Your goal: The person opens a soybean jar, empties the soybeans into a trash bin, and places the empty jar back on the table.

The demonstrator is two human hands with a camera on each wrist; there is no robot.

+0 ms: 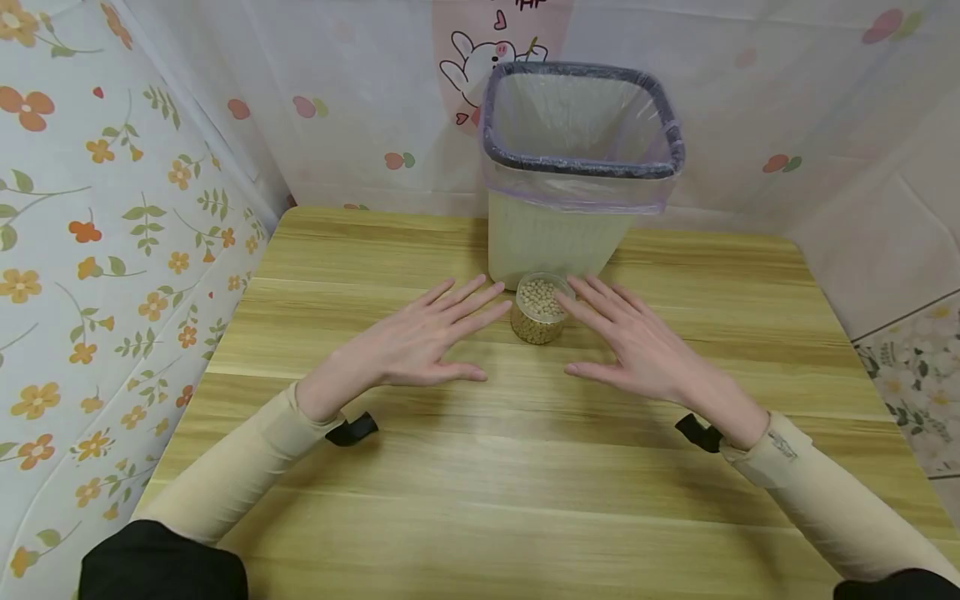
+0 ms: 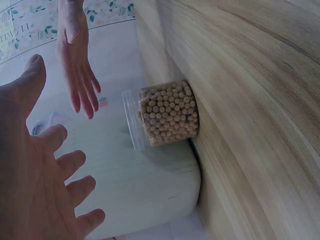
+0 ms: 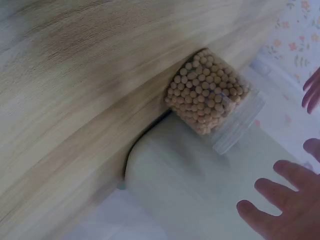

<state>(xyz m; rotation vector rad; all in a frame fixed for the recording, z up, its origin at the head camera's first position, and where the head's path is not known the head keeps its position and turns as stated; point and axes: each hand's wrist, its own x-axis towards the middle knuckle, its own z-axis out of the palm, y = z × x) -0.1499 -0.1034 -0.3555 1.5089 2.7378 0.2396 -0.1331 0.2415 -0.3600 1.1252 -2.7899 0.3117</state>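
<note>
A clear plastic jar (image 1: 538, 321) full of small round tan beads stands upright on the table, right in front of a pale waste bin (image 1: 555, 237). To its left, my left hand (image 1: 420, 337) is held palm down with straight, spread fingers and nothing in it. On the other side my right hand (image 1: 633, 342) mirrors it, fingers extended, its fingertips overlapping the jar's rim in the head view. Both wrist views show the jar (image 2: 167, 114) apart from the fingers, its beads (image 3: 205, 92) visible through the wall.
The bin has a thin translucent liner folded over its dark rim (image 1: 585, 167). Beneath everything lies a wood-grain table (image 1: 480, 500). Flower-printed cloth (image 1: 97, 250) hangs on the left, and a white printed curtain (image 1: 360, 100) is behind the bin.
</note>
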